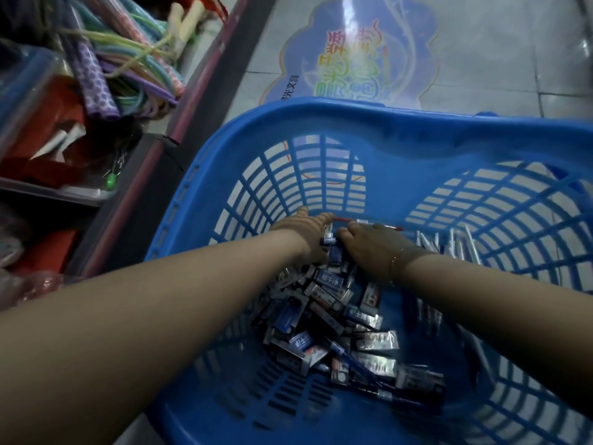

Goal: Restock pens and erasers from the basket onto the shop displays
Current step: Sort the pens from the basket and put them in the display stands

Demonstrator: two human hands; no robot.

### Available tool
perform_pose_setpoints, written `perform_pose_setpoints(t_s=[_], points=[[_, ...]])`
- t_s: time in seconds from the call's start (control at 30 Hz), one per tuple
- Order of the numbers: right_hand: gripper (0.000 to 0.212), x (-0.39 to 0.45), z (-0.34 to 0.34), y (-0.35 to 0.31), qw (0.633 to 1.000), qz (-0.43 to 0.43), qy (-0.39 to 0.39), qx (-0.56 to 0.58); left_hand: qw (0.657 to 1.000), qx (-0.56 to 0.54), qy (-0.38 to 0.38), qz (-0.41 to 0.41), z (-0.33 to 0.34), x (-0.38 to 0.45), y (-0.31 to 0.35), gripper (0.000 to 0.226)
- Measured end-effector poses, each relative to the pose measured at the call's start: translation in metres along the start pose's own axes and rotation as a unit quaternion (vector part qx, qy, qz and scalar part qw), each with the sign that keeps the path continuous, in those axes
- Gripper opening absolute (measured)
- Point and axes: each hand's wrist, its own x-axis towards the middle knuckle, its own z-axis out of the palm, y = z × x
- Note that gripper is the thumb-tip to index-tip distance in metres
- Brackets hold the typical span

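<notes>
A big blue slatted plastic basket (369,123) stands on the floor and fills most of the head view. In its bottom lies a heap of several small wrapped erasers (330,303) in blue, white and silver sleeves. Several pale pens (455,248) lean along the right wall, and a dark blue pen (369,370) lies near the front. Both hands reach deep into the far end of the heap. My left hand (305,232) curls around small erasers. My right hand (372,248), with a thin bracelet, presses palm-down beside it, fingers closing on erasers. A red pen (369,223) shows just beyond the fingertips.
On the left is a shop shelf with a dark red-edged rim (199,91), holding coloured skipping ropes (128,59) and a bin of red items (48,130). Beyond the basket lies grey floor tile with a colourful floor sticker (353,59).
</notes>
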Motion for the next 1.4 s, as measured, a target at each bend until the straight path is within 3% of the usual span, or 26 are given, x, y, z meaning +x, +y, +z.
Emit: perform_pose_setpoints(t_s=[0.33,0.43,0.53,0.63,0.73,0.83,0.9,1.0,1.1,1.17,1.27,1.33,1.4], points=[[0.054,-0.010,-0.002,0.000,0.989,-0.042,-0.028,-0.136,0.992,0.094,-0.017,0.086,-0.005,0.010,0.000,0.081],[0.056,-0.009,-0.002,-0.002,0.989,-0.032,-0.075,-0.125,0.993,0.099,-0.029,0.066,-0.008,0.010,0.000,0.082],[0.050,-0.008,-0.004,0.000,0.989,-0.024,-0.086,-0.114,0.992,0.121,-0.020,0.036,-0.010,0.009,0.002,0.068],[0.046,-0.014,-0.015,0.003,0.990,-0.025,-0.083,-0.108,0.983,0.182,-0.020,0.000,-0.010,0.006,0.005,0.071],[0.039,-0.028,-0.036,0.003,0.990,0.012,-0.105,-0.093,0.978,0.203,-0.043,0.000,-0.016,0.001,0.006,0.058],[0.027,-0.048,-0.063,0.003,0.976,0.098,-0.161,-0.108,0.976,0.206,-0.068,0.007,-0.019,-0.008,0.004,0.033],[0.018,-0.067,-0.080,0.007,0.958,0.161,-0.204,-0.119,0.975,0.209,-0.070,0.007,-0.018,-0.012,0.004,0.028],[0.026,-0.095,-0.084,0.017,0.935,0.257,-0.234,-0.065,0.974,0.215,-0.067,0.009,-0.016,-0.016,0.007,0.033],[0.027,-0.116,-0.068,0.024,0.894,0.342,-0.258,0.130,0.964,0.260,-0.051,0.011,-0.011,-0.016,0.011,0.050],[0.024,-0.127,-0.061,0.022,0.863,0.367,-0.261,0.227,0.954,0.296,-0.035,0.012,-0.003,-0.012,0.014,0.045],[0.031,-0.135,-0.052,0.013,0.877,0.326,-0.273,0.224,0.957,0.291,-0.006,-0.010,-0.002,-0.007,0.016,0.044],[0.039,-0.135,-0.052,0.002,0.870,0.323,-0.327,0.180,0.966,0.259,0.019,0.013,-0.003,-0.005,0.014,0.049],[0.053,-0.131,-0.046,-0.002,0.862,0.344,-0.323,0.187,0.969,0.239,0.037,0.040,-0.002,-0.002,0.013,0.050]])
